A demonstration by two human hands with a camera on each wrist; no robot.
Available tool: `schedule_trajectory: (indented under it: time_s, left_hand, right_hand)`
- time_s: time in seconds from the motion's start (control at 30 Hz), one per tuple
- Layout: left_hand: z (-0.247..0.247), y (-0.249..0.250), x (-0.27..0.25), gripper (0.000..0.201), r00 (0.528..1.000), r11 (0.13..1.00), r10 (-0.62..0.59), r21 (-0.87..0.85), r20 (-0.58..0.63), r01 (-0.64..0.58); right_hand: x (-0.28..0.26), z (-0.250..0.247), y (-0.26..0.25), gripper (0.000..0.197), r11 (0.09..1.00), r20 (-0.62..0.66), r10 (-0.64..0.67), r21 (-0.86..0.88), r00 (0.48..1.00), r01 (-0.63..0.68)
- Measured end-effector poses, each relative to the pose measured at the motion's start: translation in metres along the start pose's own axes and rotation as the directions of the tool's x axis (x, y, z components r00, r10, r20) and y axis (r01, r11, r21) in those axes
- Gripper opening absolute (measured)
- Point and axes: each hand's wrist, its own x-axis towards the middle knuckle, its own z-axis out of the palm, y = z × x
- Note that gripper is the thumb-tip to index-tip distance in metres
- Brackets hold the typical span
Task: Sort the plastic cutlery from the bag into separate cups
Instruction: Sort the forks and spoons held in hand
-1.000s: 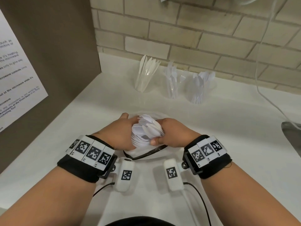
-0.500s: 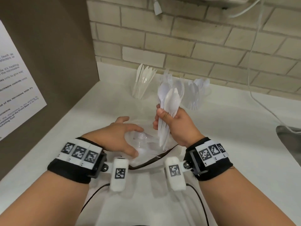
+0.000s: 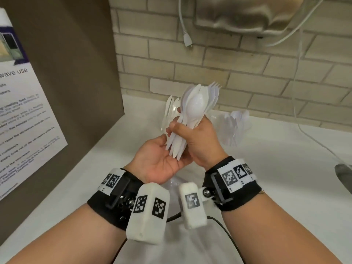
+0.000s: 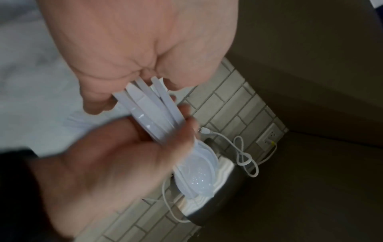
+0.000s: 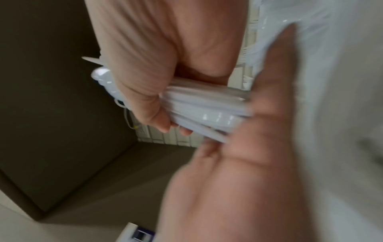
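My right hand (image 3: 183, 131) grips a thick bundle of white plastic cutlery (image 3: 194, 109) upright above the counter, spoon bowls and fork tines on top. My left hand (image 3: 162, 159) lies palm up just under the handle ends and touches them with straight fingers. The left wrist view shows the bundle (image 4: 153, 113) between both hands. The right wrist view shows the handles (image 5: 199, 108) in my fist. A clear bag (image 3: 176, 184) lies on the counter under my wrists. Behind stand a cup of knives (image 3: 168, 113) and a cup of spoons (image 3: 236, 126). The bundle hides a third cup.
A brown panel with a paper notice (image 3: 21, 121) walls off the left side. The brick wall (image 3: 266, 73) runs along the back with a dangling plug (image 3: 187, 40) and white cables. A metal sink edge (image 3: 343, 178) shows at the far right of the white counter (image 3: 282, 168).
My right hand has lifted the cutlery bundle out of the bag and raised it. My left hand has let go of the bag and turned palm up under the handles.
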Motion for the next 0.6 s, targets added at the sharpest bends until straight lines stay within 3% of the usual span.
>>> schedule_trajectory:
  time_s: [0.1, 0.17, 0.23, 0.27, 0.33, 0.4, 0.47, 0.53, 0.6]
  left_hand:
    - [-0.005, -0.002, 0.002, 0.052, 1.000, 0.999, 0.000, -0.038, -0.003, 0.000]
    - [-0.013, -0.001, 0.003, 0.066, 0.999, 0.999, 0.006, 0.048, -0.041, -0.004]
    - [-0.015, 0.003, 0.001, 0.076, 0.980, 0.959, 0.178, 0.238, -0.094, -0.152]
    - [-0.012, 0.006, -0.002, 0.073, 0.945, 0.900, 0.318, 0.335, -0.071, -0.278]
    - [-0.001, 0.015, -0.010, 0.071, 0.834, 0.690, 0.544, 0.518, 0.091, -0.506]
    - [0.009, 0.020, -0.013, 0.089, 0.740, 0.446, 0.604, 0.645, 0.295, -0.621]
    - [0.016, 0.020, -0.012, 0.090, 0.666, 0.234, 0.644, 0.733, 0.375, -0.639]
    - [0.019, 0.019, -0.006, 0.067, 0.592, 0.133, 0.727, 0.775, 0.346, -0.617]
    - [0.021, 0.018, -0.003, 0.038, 0.548, 0.126, 0.777, 0.776, 0.311, -0.618]
  right_hand:
    - [-0.005, 0.002, 0.017, 0.026, 0.998, -0.012, 0.060, -0.033, 0.998, -0.061]
    - [-0.006, 0.001, 0.019, 0.014, 0.995, -0.014, 0.091, -0.026, 0.996, -0.091]
    - [-0.006, -0.003, 0.017, 0.002, 0.990, 0.008, 0.072, -0.125, 0.997, -0.070]
    - [-0.006, -0.005, 0.017, 0.006, 0.978, 0.019, 0.064, -0.201, 0.998, -0.059]
    - [-0.007, -0.006, 0.022, 0.019, 0.942, 0.049, 0.089, -0.328, 0.995, -0.068]
    - [-0.010, -0.003, 0.028, 0.025, 0.887, 0.137, 0.123, -0.460, 0.983, -0.047]
    - [-0.014, 0.003, 0.030, 0.027, 0.817, 0.213, 0.157, -0.576, 0.964, -0.006]
    - [-0.016, 0.008, 0.029, 0.034, 0.797, 0.217, 0.165, -0.605, 0.962, 0.000]
    - [-0.016, 0.010, 0.028, 0.032, 0.792, 0.199, 0.138, -0.610, 0.970, 0.012]
